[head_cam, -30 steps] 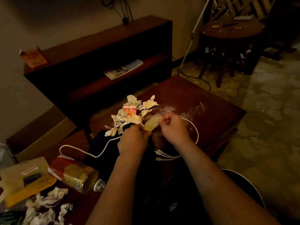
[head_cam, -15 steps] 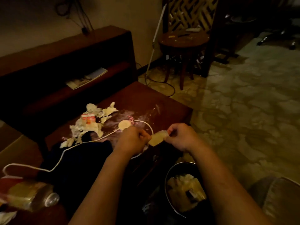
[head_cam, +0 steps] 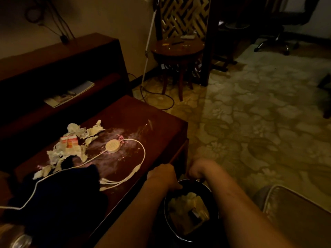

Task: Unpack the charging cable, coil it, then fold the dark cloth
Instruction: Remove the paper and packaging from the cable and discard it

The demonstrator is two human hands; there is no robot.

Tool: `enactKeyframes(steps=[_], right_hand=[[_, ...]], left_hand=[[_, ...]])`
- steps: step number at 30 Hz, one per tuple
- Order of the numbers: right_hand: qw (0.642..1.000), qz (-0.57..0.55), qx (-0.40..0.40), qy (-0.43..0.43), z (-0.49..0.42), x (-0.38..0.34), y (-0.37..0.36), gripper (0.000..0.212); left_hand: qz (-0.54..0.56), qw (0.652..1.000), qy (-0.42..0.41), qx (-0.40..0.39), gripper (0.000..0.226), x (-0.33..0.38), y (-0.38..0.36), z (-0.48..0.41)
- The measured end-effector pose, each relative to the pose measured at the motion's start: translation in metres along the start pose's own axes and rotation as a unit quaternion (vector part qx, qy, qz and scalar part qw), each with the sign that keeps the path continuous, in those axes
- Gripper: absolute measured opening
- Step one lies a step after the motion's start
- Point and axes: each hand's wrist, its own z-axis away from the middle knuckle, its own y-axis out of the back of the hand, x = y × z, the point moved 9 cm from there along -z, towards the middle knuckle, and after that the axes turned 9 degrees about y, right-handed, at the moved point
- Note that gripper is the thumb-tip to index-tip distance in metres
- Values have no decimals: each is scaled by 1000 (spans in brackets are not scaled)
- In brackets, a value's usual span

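Both hands hang over the dark bin (head_cam: 211, 190) beside the worktop (head_cam: 157, 122); the left hand (head_cam: 163, 178) and right hand (head_cam: 197, 170) curl downward, and I cannot tell whether either grip is wide or holding anything; the white cable (head_cam: 141, 151) lies loose on the worktop, its round puck (head_cam: 112, 146) near torn paper scraps (head_cam: 75, 149); the dark cloth (head_cam: 59, 190) lies crumpled under the cable's near stretch

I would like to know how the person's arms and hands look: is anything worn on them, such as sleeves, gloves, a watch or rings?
Both forearms are bare along their whole visible length; no sleeve or cuff shows. The left hand and the right hand wear no gloves, and no watch or bracelet shows at the wrists. The light is too dim to rule out rings or small marks.
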Motion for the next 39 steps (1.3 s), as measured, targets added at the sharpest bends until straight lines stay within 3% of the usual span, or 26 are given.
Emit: enactKeyframes(steps=[3,5,6,8,11,14,17,18,21,25,28,32,34,39], right_hand=[[999,-10,47,23,2,-6,6,22],[994,-32,87,65,5,-27,8,4],[988,-47,114,92,9,-39,10,9],[972,-74,168,148,21,-74,16,16],[948,-57,237,206,34,-132,12,25],[928,-39,273,250,31,-193,-4,32],[906,-90,286,297,32,-246,-17,19],[902,-111,275,313,31,-269,-29,14],[904,-127,234,335,20,-318,-66,29],[923,-66,220,310,3,-346,-100,46],[927,-70,226,290,-2,-347,-105,41],[927,-70,238,280,-9,-344,-102,8],[926,-75,237,284,-10,-341,-104,18],[916,-99,243,305,0,-329,-88,19]], left_hand=[[25,1000,-6,10,40,-9,6,-5],[96,994,-21,44,21,-25,27,-2],[130,988,-23,75,13,-35,42,2],[171,972,8,163,21,-71,76,13],[203,934,110,273,30,-155,106,33],[230,909,189,292,21,-224,105,49],[286,874,176,351,5,-249,115,61],[301,863,173,367,8,-261,118,63],[341,856,174,347,22,-278,114,57],[391,846,188,312,32,-294,102,48],[436,826,184,307,29,-301,96,44],[459,820,177,293,34,-299,98,38],[462,819,183,288,34,-299,96,39],[424,834,206,288,52,-299,94,45]])
